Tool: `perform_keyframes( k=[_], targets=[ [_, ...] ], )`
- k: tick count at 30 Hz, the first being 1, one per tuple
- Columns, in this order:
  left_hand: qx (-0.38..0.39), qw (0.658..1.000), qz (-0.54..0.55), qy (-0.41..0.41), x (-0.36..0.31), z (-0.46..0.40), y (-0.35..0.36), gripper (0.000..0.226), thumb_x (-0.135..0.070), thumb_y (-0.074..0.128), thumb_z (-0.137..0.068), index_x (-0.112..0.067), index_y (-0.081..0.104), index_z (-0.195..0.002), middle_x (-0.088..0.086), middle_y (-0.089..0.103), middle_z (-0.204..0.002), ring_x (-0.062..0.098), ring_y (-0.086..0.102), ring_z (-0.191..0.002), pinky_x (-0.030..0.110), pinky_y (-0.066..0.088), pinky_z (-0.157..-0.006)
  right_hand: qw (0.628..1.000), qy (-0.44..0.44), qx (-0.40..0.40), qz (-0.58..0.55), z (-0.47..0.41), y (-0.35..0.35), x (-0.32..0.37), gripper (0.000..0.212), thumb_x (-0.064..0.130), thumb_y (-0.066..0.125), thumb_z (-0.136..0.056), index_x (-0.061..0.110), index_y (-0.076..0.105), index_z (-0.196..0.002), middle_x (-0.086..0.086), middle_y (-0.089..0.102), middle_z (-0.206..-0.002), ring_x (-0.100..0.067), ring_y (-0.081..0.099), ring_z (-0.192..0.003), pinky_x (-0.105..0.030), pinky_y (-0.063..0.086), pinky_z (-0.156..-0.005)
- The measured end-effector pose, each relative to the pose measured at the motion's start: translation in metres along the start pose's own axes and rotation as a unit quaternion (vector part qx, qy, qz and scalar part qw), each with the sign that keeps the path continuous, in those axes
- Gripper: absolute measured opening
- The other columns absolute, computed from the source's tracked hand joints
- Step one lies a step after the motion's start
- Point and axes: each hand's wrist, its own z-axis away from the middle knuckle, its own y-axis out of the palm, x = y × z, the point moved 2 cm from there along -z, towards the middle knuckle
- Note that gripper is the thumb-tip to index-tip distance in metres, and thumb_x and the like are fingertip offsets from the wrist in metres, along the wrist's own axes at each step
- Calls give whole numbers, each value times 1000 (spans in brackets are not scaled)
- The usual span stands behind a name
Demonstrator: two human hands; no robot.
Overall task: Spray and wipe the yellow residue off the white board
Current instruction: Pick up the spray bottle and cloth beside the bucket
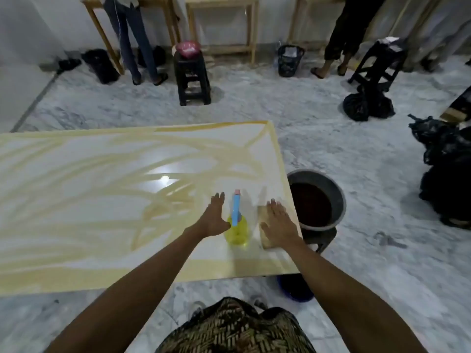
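A large white board (pixel 84 200) lies flat in front of me, streaked all over with yellow residue (pixel 163 212). Near its right end stands a yellow spray bottle (pixel 238 231) with a blue trigger head and pink nozzle. My left hand (pixel 215 216) is open just left of the bottle, thumb close to it, fingers spread. My right hand (pixel 279 225) lies flat, fingers apart, on a tan cloth (pixel 265 240) at the board's right edge.
A grey basin (pixel 331 189) of dark liquid sits on a stool just right of the board. A blue tub (pixel 295 289) sits under the corner. Black bags (pixel 448 169) lie at right, black stools (pixel 192 77) and two standing persons (pixel 137 47) beyond.
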Motion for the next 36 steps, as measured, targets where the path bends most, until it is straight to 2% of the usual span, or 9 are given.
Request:
perform_keyframes(
  k=[5, 8, 12, 18, 23, 26, 31, 34, 36],
  targets=[
    [2, 996, 93, -1, 4, 7, 33, 89, -25, 92, -75, -17, 50, -153, 5, 60, -142, 27, 57, -133, 29, 42, -99, 995, 7, 95, 19, 19, 29, -2, 51, 35, 47, -102, 10, 46, -146, -19, 29, -160, -35, 23, -149, -44, 18, -119],
    [-60, 980, 188, 20, -3, 9, 42, 69, -23, 93, -80, -29, 55, -137, -6, 59, -126, 15, 57, -116, 28, 41, -96, 997, 50, 60, 9, 12, 44, -5, 65, 30, 67, -85, -1, 50, -139, -27, 44, -148, -40, 42, -138, -46, 30, -114],
    [-133, 964, 230, 29, -8, 8, 54, 62, -35, 90, -84, -38, 54, -134, -16, 62, -117, 13, 60, -112, 33, 49, -98, 993, 67, 84, 47, 3, 51, 1, 60, 25, 62, -83, 1, 51, -137, -23, 48, -144, -39, 44, -134, -43, 31, -113],
    [-207, 954, 212, 47, -28, 6, 52, 79, -28, 81, -94, -12, 39, -159, -25, 65, -111, 7, 71, -96, 27, 58, -89, 991, 73, 78, 75, -6, 41, 6, 38, 8, 52, -97, 5, 49, -135, -16, 45, -140, -32, 47, -129, -39, 50, -99],
    [-222, 951, 205, 65, -31, 8, 57, 74, -24, 76, -99, -14, 37, -162, -30, 64, -100, -14, 67, -84, 5, 48, -78, 991, 97, 83, 43, -16, 38, 2, 46, 16, 45, -102, 5, 38, -146, -20, 26, -157, -34, 33, -143, -42, 37, -113],
    [-238, 944, 217, 72, -32, 6, 60, 63, -25, 75, -99, -17, 47, -155, -30, 63, -91, -10, 67, -79, 5, 49, -78, 987, 130, 93, 34, -16, 36, 11, 57, 28, 49, -101, 2, 33, -149, -23, 23, -158, -39, 28, -145, -45, 34, -113],
    [-272, 929, 237, 79, -29, -2, 64, 43, -1, 67, -100, -9, 59, -142, -20, 70, -98, 10, 72, -82, 21, 56, -84, 995, 83, 45, 23, -19, 42, 4, 39, 12, 44, -96, 0, 52, -132, -29, 47, -138, -44, 49, -125, -49, 47, -98],
    [-260, 922, 281, 55, -32, -10, 58, 41, 10, 61, -97, -13, 65, -132, -19, 70, -118, 23, 74, -91, 33, 58, -88, 988, 99, -25, -118, -15, 20, -5, 35, 25, 46, -98, 3, 53, -125, -16, 57, -123, -37, 55, -112, -41, 45, -86],
    [-259, 909, 323, 42, -37, -12, 48, 27, 3, 63, -102, -14, 70, -121, -2, 75, -117, 28, 74, -98, 39, 60, -90, 930, 152, -46, -332, -16, -3, -12, 16, 21, 46, -100, 8, 56, -104, -7, 58, -99, -32, 56, -95, -35, 41, -70]
  ],
)
